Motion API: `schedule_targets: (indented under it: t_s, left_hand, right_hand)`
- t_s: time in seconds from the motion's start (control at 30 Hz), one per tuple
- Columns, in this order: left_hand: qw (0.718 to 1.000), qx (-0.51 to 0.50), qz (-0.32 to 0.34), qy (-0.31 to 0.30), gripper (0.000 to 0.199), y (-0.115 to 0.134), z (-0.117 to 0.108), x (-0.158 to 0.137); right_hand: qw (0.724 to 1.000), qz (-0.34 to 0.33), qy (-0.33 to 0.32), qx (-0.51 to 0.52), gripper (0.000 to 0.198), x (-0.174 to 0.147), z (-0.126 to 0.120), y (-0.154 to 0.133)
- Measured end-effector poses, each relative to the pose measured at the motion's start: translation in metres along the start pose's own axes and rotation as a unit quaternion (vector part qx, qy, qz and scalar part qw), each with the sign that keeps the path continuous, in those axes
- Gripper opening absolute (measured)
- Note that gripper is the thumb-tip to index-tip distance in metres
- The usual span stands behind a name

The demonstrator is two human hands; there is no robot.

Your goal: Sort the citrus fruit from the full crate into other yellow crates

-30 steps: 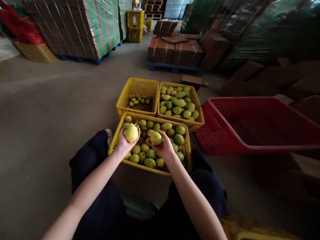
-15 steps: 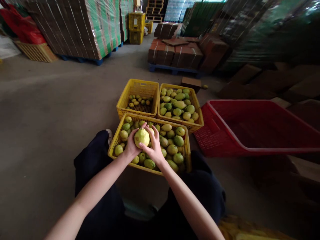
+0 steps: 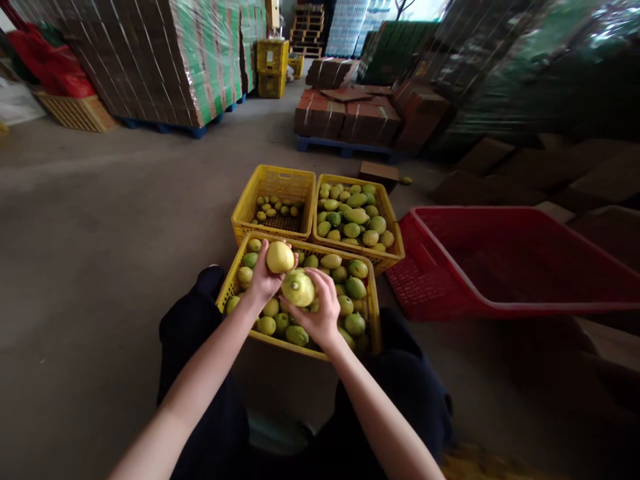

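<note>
My left hand (image 3: 264, 283) is closed around a smooth pale-yellow lemon (image 3: 279, 257). Just below and to the right, my right hand (image 3: 324, 312) grips a greener-yellow lemon (image 3: 299, 288), one rounded end turned up toward me. Both fruits are held above a yellow plastic crate (image 3: 295, 348) full of yellow and green lemons, between my knees. Behind it stand two more yellow crates: the left crate (image 3: 247, 193) has a layer of small lemons on its bottom, and the right crate (image 3: 399, 237) is heaped with larger ones.
A big red plastic basket (image 3: 417, 263) stands at the right. Beyond the crates are a small cardboard box (image 3: 379, 175) and bundled cardboard (image 3: 345, 119) on a blue pallet (image 3: 345, 147). Wrapped stacks (image 3: 150, 67) rise at the back left.
My hands were together around one lemon, with another partly hidden by the right fingers. Now they are slightly apart, each with a lemon, the right one lower. The view has tilted slightly.
</note>
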State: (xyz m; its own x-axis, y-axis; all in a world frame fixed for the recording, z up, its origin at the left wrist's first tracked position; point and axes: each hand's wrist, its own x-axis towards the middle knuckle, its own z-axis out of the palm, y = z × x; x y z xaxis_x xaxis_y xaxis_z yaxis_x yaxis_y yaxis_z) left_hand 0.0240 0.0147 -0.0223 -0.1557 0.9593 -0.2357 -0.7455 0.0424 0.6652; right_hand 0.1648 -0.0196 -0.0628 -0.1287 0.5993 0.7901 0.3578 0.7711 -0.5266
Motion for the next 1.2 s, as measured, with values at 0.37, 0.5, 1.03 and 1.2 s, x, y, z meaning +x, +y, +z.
schedule_targets:
  t_s: [0.37, 0.5, 1.03, 1.2]
  left_hand:
    - [0.922, 0.214, 0.295, -0.133, 0.049, 0.004, -0.022, -0.019]
    - [0.914, 0.212, 0.306, -0.164, 0.054, 0.006, -0.02, -0.024]
    - [0.938, 0.212, 0.246, -0.121, 0.049, 0.008, -0.016, -0.023]
    - [0.992, 0.126, -0.004, 0.011, 0.031, 0.011, -0.011, -0.014]
  right_hand:
    - [0.998, 0.063, 0.011, 0.024, 0.061, 0.003, 0.001, 0.004]
    - [1.0, -0.001, 0.008, 0.027, 0.065, 0.004, -0.001, 0.002]
    - [0.998, -0.054, -0.006, -0.016, 0.066, -0.002, -0.004, 0.005]
    - [0.988, 0.14, -0.038, 0.043, 0.053, 0.001, -0.001, 0.004]
